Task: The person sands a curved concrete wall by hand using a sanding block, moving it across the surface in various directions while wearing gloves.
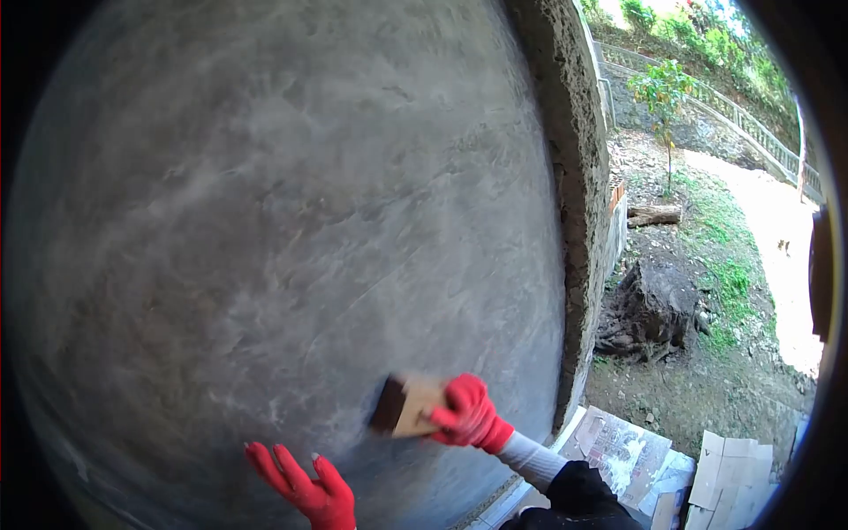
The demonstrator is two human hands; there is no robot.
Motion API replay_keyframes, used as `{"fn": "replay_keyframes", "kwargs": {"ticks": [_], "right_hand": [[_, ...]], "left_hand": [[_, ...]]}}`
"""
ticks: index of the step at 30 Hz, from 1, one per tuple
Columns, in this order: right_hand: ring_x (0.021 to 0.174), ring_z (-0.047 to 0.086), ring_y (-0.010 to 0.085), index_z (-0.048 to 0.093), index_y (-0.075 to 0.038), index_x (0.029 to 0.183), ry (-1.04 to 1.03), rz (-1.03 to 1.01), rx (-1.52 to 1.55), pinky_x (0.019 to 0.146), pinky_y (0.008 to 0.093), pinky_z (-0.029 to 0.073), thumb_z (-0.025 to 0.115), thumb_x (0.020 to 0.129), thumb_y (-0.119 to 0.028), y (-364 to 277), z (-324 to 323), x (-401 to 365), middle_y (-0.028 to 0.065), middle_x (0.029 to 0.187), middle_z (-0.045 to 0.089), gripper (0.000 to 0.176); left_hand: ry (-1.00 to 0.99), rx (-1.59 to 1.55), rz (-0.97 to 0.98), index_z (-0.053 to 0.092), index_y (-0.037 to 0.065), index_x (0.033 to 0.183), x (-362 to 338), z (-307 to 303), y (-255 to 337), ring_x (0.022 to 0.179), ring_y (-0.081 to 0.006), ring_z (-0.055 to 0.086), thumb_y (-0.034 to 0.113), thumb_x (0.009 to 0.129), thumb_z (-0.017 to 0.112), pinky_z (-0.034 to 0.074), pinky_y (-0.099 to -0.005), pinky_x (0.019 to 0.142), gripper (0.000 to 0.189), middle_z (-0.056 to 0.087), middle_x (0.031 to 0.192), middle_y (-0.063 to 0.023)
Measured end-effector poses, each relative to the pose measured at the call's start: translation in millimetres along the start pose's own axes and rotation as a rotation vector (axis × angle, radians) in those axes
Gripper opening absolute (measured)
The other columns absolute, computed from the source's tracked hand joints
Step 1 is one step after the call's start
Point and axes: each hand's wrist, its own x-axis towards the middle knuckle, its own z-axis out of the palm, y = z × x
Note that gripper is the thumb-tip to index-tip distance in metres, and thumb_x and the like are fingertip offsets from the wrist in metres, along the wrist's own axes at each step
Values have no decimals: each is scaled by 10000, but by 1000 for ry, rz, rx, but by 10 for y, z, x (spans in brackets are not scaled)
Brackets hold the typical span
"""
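Observation:
My right hand [466,413], in a red glove, is wrapped around the near end of a flat tan block with a dark brown end [419,408]. The block lies against the grey plastered wall [291,230] or close over it, its dark end pointing left; its outline is a little blurred. Lower left, my left hand [311,488], also red-gloved, holds nothing. Its fingers are spread and point up and left, in front of the lower wall. Pale fingertips show on the left glove.
At the right, the wall ends in a rough-edged concrete strip [572,168]. Flattened cardboard sheets [730,477] lie on the ground below. Outside stand a dark tree stump [652,305], a log [654,215] and a small tree [668,97], with a railing [751,128] behind.

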Motion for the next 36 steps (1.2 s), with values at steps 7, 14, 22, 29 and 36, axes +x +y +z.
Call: {"fn": "replay_keyframes", "kwargs": {"ticks": [7, 14, 22, 29, 36], "right_hand": [[1235, 370, 492, 318, 7, 1430, 211, 679, -233, 1036, 502, 334, 751, 699, -384, 1939, -825, 1025, 323, 1415, 295, 936], [1038, 510, 401, 436, -236, 1391, 109, 267, -20, 907, 538, 414, 822, 603, -479, 1361, -618, 284, 218, 1248, 464, 911], [1135, 459, 476, 370, -82, 1428, 100, 378, -182, 958, 527, 394, 824, 627, -443, 2304, -1063, 701, 301, 1338, 385, 990], [1045, 505, 430, 409, -233, 1427, 110, 265, -49, 902, 534, 414, 819, 610, -501, 1807, -799, 243, 243, 1247, 458, 952], [1040, 536, 360, 364, -299, 1452, 46, 164, 2, 884, 519, 443, 817, 646, -456, 2110, -929, 84, 192, 1212, 495, 938]], "left_hand": [[97, 396, 110, 331, -21, 1440, 358, 405, 116, 1410, -456, 216, 162, 970, 451, 208, -597, 1121, 518, 265, 1525, -228], [70, 523, 127, 373, -9, 1395, 497, 328, 349, 1309, -514, 338, 250, 977, 470, 231, -649, 1075, 501, 357, 1440, -281], [49, 590, 110, 368, -15, 1380, 511, 343, 441, 1298, -536, 333, 230, 991, 437, 235, -662, 1073, 465, 365, 1418, -300], [28, 642, 16, 417, -60, 1281, 541, 359, 555, 1268, -555, 345, 255, 1001, 423, 267, -657, 1060, 421, 386, 1379, -323], [48, 630, 42, 423, -68, 1279, 517, 382, 501, 1277, -556, 337, 280, 1001, 431, 268, -654, 1060, 445, 377, 1380, -337]]}}
